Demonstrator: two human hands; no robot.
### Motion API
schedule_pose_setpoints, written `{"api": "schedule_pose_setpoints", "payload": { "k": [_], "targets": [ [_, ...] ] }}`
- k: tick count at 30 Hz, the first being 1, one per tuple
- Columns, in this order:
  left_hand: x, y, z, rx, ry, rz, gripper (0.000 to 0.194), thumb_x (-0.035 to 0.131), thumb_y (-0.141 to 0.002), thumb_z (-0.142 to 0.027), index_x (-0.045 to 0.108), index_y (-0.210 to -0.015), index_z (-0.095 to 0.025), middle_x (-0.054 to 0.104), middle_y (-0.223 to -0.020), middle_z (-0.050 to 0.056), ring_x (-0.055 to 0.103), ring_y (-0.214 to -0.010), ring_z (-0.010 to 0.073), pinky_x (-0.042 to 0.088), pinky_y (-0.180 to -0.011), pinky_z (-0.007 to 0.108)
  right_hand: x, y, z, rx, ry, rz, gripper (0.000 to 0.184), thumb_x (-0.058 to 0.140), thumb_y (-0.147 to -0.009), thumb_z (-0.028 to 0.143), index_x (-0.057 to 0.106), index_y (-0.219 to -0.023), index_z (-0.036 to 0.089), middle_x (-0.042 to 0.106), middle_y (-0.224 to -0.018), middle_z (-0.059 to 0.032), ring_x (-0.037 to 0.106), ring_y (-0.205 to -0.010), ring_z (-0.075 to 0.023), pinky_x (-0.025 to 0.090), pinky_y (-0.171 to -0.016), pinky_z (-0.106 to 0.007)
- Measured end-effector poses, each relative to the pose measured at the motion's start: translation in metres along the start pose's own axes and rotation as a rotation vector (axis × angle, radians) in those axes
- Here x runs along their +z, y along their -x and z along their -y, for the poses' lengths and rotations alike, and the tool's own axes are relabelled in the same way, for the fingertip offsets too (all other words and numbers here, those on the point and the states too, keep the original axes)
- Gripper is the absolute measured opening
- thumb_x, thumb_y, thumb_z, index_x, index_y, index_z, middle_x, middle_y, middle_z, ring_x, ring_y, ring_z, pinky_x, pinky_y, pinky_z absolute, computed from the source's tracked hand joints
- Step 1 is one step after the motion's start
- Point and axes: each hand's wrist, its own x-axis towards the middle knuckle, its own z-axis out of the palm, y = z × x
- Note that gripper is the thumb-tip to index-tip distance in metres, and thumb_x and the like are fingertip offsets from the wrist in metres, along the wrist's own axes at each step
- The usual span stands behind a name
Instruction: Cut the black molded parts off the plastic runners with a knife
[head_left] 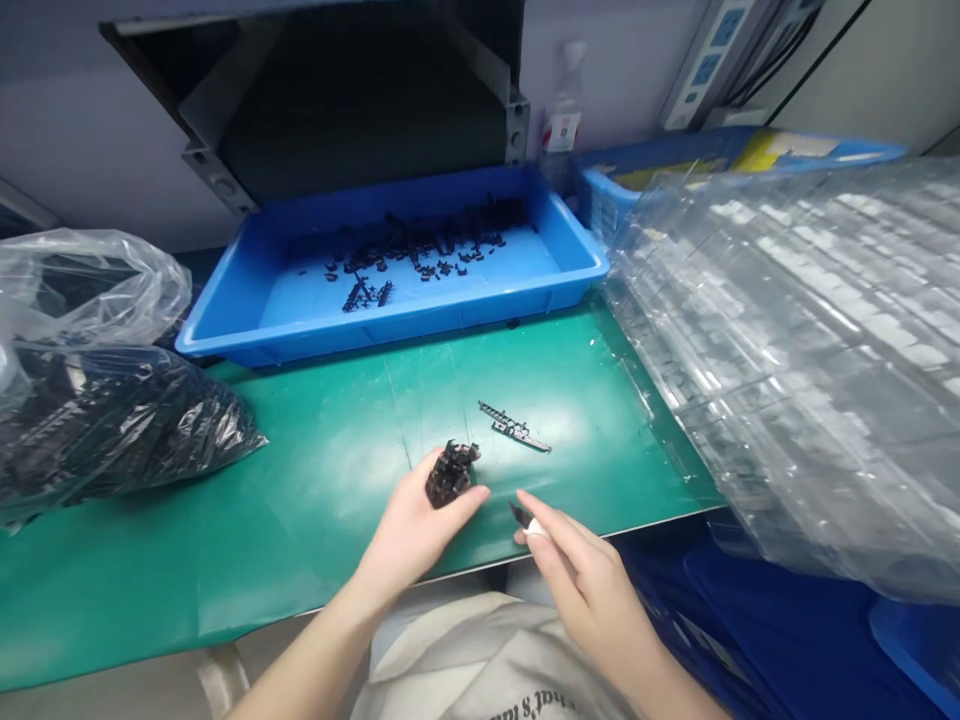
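Observation:
My left hand (414,520) is curled around a clump of small black plastic parts (451,474) above the green mat. To its right, my right hand (571,560) pinches a small, dark, flat blade-like piece (519,515) between thumb and fingers. Something white (534,528) shows at those fingertips; whether it belongs to the piece or covers a finger I cannot tell. The two hands are close but apart. Just beyond them on the mat lies a thin black plastic strip (514,427) with toothed edges, touched by neither hand.
A blue tray (442,318) at the back holds many black parts. On the left sits a clear bag (120,420) of black parts. Stacked clear plastic trays (795,350) overhang the right side. A bottle (562,110) and another blue bin (600,195) stand behind.

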Motion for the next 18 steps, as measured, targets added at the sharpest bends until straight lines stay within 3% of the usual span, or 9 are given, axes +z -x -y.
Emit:
{"api": "schedule_pose_setpoints", "payload": {
  "k": [4, 7, 10, 13, 16, 18],
  "targets": [
    [0.0, -0.043, -0.009, 0.332, -0.555, 0.077, 0.015, 0.05, -0.078, -0.023, 0.058, -0.09, -0.018, 0.062, -0.085, 0.004, 0.059, -0.081, 0.0187, 0.043, -0.068, 0.025, -0.005, 0.002, -0.005, 0.145, -0.087, -0.026, 0.039, 0.043, -0.084, 0.033, 0.054, -0.116, 0.013, 0.066, -0.084, -0.0072, 0.063, -0.076, -0.0213, 0.051, -0.07, -0.032],
    [0.006, -0.062, -0.007, 0.462, -0.819, 0.109, 0.022, 0.045, -0.078, -0.014, 0.057, -0.095, -0.02, 0.062, -0.09, 0.004, 0.06, -0.082, 0.0194, 0.043, -0.062, 0.025, -0.009, 0.002, -0.006, 0.233, -0.142, -0.064, 0.041, 0.044, -0.082, 0.037, 0.055, -0.113, 0.013, 0.064, -0.074, -0.004, 0.061, -0.068, -0.0198, 0.049, -0.07, -0.032],
    [0.006, -0.061, -0.001, 0.532, -0.861, 0.125, 0.027, 0.044, -0.075, -0.008, 0.057, -0.094, -0.021, 0.062, -0.091, 0.004, 0.061, -0.079, 0.0191, 0.041, -0.058, 0.024, -0.015, -0.001, -0.007, 0.312, -0.2, -0.128, 0.037, 0.045, -0.082, 0.039, 0.058, -0.108, 0.015, 0.062, -0.069, -0.002, 0.059, -0.065, -0.0181, 0.046, -0.068, -0.03],
    [-0.003, -0.046, 0.004, 0.754, -0.803, 0.093, 0.027, 0.041, -0.076, -0.006, 0.056, -0.095, -0.019, 0.063, -0.083, 0.004, 0.06, -0.073, 0.0169, 0.042, -0.058, 0.024, -0.021, -0.007, -0.005, 0.375, -0.249, -0.151, 0.035, 0.046, -0.081, 0.038, 0.06, -0.103, 0.014, 0.06, -0.064, -0.0015, 0.056, -0.058, -0.0162, 0.043, -0.057, -0.026],
    [-0.01, -0.026, 0.007, 0.933, -0.6, 0.067, 0.025, 0.039, -0.077, -0.005, 0.055, -0.091, -0.018, 0.062, -0.076, 0.003, 0.058, -0.067, 0.0138, 0.043, -0.058, 0.022, -0.022, -0.014, 0.0, 0.421, -0.359, 0.057, 0.028, 0.048, -0.08, 0.036, 0.062, -0.09, 0.014, 0.056, -0.056, 0.001, 0.043, -0.043, -0.0104, 0.034, -0.043, -0.022],
    [-0.01, -0.012, 0.009, 0.906, -0.431, 0.043, 0.021, 0.042, -0.078, -0.005, 0.055, -0.088, -0.018, 0.061, -0.075, 0.003, 0.058, -0.068, 0.0131, 0.044, -0.06, 0.022, -0.019, -0.017, 0.005, 0.434, -0.479, 0.254, 0.021, 0.05, -0.078, 0.033, 0.059, -0.071, 0.015, 0.05, -0.049, 0.0038, 0.033, -0.038, -0.0068, 0.027, -0.039, -0.019]
  ]
}}
